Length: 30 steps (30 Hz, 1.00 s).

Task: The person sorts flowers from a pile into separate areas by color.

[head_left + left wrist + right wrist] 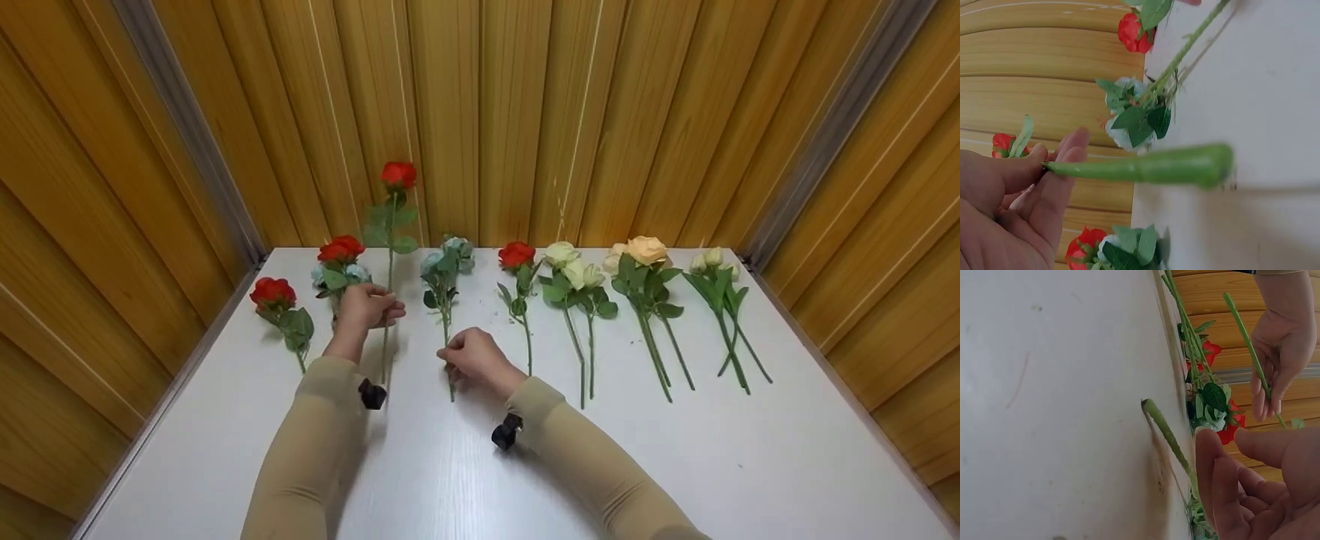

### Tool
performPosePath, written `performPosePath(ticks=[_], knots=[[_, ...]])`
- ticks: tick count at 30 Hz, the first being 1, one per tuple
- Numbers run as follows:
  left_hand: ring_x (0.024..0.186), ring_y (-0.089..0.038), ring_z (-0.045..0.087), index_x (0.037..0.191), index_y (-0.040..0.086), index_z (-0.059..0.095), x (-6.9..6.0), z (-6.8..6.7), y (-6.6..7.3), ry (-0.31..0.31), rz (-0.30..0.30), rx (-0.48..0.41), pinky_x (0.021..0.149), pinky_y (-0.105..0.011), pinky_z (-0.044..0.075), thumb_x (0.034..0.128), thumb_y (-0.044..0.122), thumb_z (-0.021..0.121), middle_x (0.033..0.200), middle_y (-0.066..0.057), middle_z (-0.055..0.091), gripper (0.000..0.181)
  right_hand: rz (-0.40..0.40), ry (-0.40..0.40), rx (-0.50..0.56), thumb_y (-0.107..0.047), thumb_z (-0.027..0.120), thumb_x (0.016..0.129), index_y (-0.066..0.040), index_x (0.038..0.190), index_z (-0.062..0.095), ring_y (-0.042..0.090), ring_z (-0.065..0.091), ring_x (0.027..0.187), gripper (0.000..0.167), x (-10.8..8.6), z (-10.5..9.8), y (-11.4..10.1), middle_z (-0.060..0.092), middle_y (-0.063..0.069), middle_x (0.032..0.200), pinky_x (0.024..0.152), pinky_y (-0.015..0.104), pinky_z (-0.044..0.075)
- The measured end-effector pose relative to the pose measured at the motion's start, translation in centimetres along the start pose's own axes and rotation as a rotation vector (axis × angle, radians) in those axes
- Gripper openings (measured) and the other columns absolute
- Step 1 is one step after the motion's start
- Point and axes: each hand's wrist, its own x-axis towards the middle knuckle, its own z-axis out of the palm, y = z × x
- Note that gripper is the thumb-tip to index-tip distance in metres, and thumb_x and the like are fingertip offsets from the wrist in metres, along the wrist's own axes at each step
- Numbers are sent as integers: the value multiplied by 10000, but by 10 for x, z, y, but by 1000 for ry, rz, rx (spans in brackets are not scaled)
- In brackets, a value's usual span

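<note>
My left hand (pixel 366 307) pinches a red rose (pixel 399 175) by its green stem between thumb and fingers. That rose stands upright above the table, bloom at the top; in the left wrist view its stem end (pixel 1216 165) points at the camera. At the stem of a light blue flower (pixel 454 259) lying on the table is my right hand (pixel 480 356). A gap shows between its thumb and index fingertips in the right wrist view, and the blue flower's stem (pixel 1168 433) passes behind the fingers. Beside my left hand lie another red rose (pixel 341 249) and blue blooms (pixel 356 274), partly hidden.
One red rose (pixel 273 294) lies at the far left. Rightward lie a red rose (pixel 517 255), cream roses (pixel 581 274), peach roses (pixel 646 250) and pale tulips (pixel 709 260). Wooden-patterned walls (pixel 517 112) enclose the white table (pixel 675 465) behind and at both sides.
</note>
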Motion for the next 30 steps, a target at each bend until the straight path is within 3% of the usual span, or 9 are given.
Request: performPosePath(ticks=[5,9,14,20,24,28,30], knots=[[742,-116,764,1370,-83,546,-3,26,-1,-38,35,-122,685,-264,634,1040,86,600,1101,-225,770,375,-29,-42,93,-180,671,996,74,1047,757,173,738,659,273,0,3,-5,788,184,893,610,265,573],[791,-152,784,1313,-87,562,-8,47,0,-69,66,-200,720,-285,640,1044,88,592,1117,-246,760,322,-47,-23,185,-196,652,1015,64,1134,746,174,772,738,302,0,5,-9,791,189,985,714,317,632],[872,-226,798,1182,-52,593,-14,71,0,-98,96,-262,775,-334,645,1037,62,594,1070,-232,772,184,-99,62,240,-163,684,995,55,1078,754,92,693,664,244,-2,2,-11,793,162,920,623,240,584],[818,-201,792,1085,-9,637,-18,88,-5,-90,110,-197,726,-318,646,1027,49,607,980,-180,780,87,-112,97,94,-155,730,946,-24,971,758,57,628,559,135,-10,-10,-10,782,108,793,519,197,493],[851,-205,789,1130,-4,660,-20,95,-9,-136,107,-129,773,-341,647,1019,67,631,1030,-184,780,135,-96,72,99,-91,738,929,3,904,729,68,635,555,99,-16,-17,-5,774,159,809,581,285,595],[986,-294,781,1235,-13,650,-21,89,-16,-202,137,-57,880,-439,627,1013,110,655,1127,-210,765,254,-65,53,138,-42,728,935,36,918,704,84,658,566,83,-21,-27,4,767,210,851,688,408,648],[1028,-318,770,1269,-5,633,-20,81,-20,-208,143,-19,909,-469,615,1017,150,660,1159,-214,756,297,-47,65,128,-30,726,936,43,932,704,87,656,561,77,-23,-35,11,761,204,851,691,412,647]])
